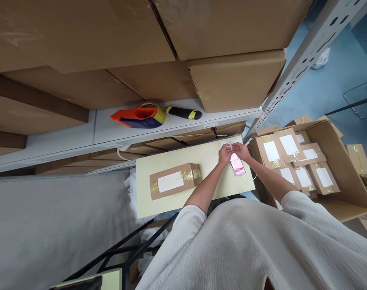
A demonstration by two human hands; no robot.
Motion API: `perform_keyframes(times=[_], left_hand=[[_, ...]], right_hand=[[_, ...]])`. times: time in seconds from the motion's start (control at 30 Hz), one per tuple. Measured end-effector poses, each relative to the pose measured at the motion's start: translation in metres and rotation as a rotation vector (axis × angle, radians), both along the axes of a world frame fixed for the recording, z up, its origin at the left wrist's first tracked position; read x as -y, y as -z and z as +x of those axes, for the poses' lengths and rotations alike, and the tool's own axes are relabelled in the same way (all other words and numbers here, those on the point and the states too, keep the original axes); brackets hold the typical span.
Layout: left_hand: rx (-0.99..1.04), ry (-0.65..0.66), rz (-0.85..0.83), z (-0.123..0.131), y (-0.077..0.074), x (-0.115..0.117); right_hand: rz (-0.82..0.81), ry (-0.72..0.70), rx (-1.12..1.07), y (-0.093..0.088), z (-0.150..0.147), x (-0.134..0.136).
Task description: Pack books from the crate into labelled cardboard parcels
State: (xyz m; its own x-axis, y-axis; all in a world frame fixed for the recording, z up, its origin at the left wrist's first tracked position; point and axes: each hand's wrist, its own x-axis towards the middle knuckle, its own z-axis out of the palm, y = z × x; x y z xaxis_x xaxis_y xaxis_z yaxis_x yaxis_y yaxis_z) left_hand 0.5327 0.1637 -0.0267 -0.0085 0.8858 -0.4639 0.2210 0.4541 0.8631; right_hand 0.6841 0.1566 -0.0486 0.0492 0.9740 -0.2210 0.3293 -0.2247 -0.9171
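Observation:
My left hand (225,154) and my right hand (241,150) are close together over the far right part of the pale table (207,155). The fingers of both are curled in at a small whitish thing between them, too small to make out. Just below the hands a phone (238,164) lies with its pink screen lit. A taped cardboard box (175,183) with a white label rests on the left part of the table, away from both hands.
A large open carton (349,161) full of small labelled boxes stands to the right. On the shelf (108,127) ahead lie an orange and blue tape dispenser (141,116) and a black and yellow utility knife (184,112). Big cardboard boxes (236,82) fill the shelf behind them.

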Motion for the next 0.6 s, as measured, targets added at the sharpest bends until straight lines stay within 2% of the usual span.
perform_keyframes(times=[0.3, 0.6], left_hand=[[-0.122, -0.004, 0.025, -0.004, -0.002, -0.002], [-0.032, 0.012, 0.024, -0.011, 0.004, -0.001]], right_hand=[[0.032, -0.084, 0.075, -0.007, -0.011, 0.001], [0.069, -0.106, 0.115, -0.017, -0.015, 0.005]])
